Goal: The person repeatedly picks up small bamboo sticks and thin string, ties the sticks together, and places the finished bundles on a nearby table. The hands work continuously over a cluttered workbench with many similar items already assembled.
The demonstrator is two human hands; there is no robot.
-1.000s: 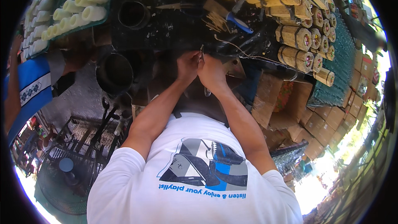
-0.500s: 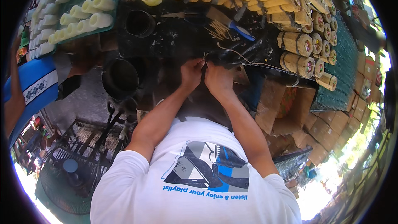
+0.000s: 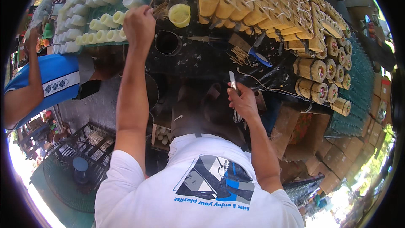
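My left hand (image 3: 140, 27) reaches over the far left of the table, at the edge of rows of white waxy cups (image 3: 105, 21). Its fingers are bent together, and what they hold, if anything, is hidden. In front of my body, just off the table's near edge, my right hand (image 3: 245, 104) is closed around a utility knife (image 3: 232, 79), its blade out and pointing up and away. A yellow cup (image 3: 179, 15) and a dark metal can (image 3: 168, 43) stand to the right of my left hand.
Stacked yellow wooden blocks (image 3: 270, 6) with white strings fill the back right. Thin sticks (image 3: 239, 55) and a blue-handled tool (image 3: 260, 58) lie mid-table on the black surface (image 3: 206, 65). A cardboard box (image 3: 301, 133) stands low at right. At left is another person's blue sleeve (image 3: 50, 78).
My hands were together at the table's near edge. The left has moved away and left to the cups; the right has drawn right and nearer, now showing the utility knife. The view has shifted.
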